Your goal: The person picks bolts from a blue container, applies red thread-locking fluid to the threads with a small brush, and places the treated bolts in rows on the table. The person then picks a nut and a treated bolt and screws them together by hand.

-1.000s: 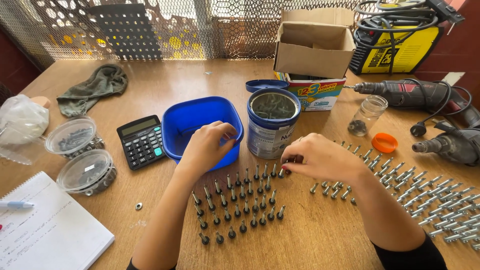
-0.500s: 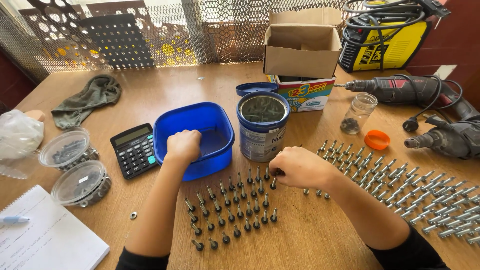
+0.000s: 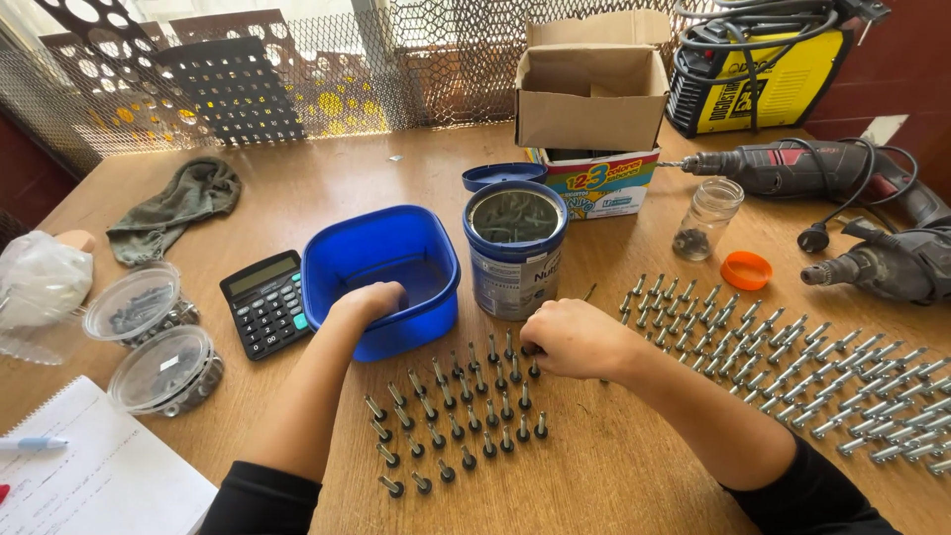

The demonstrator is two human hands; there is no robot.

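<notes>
1. Left hand [image 3: 369, 300] reaches into the blue tub [image 3: 327, 260]; its grip is hidden.
2. Right hand [image 3: 573, 337] is closed at the upright screws [image 3: 458, 428] on the worktop [image 3: 614, 476].
3. Screws: probably light, rigid and easily toppled; pinch each by the shank.

Bright, even daylight comes through the perforated metal screens [image 3: 297, 69] at the far edge, where the openings are blown out to white and yellow. The wooden tabletop [image 3: 327, 183] is evenly lit, with a mild sheen. Shadows are soft and short, falling toward the near side beneath the blue tub [image 3: 381, 277] and the tin can [image 3: 515, 248]. Focus is sharp across the middle. The wide lens bends straight lines at the left and right edges, and the corners look stretched.
</notes>
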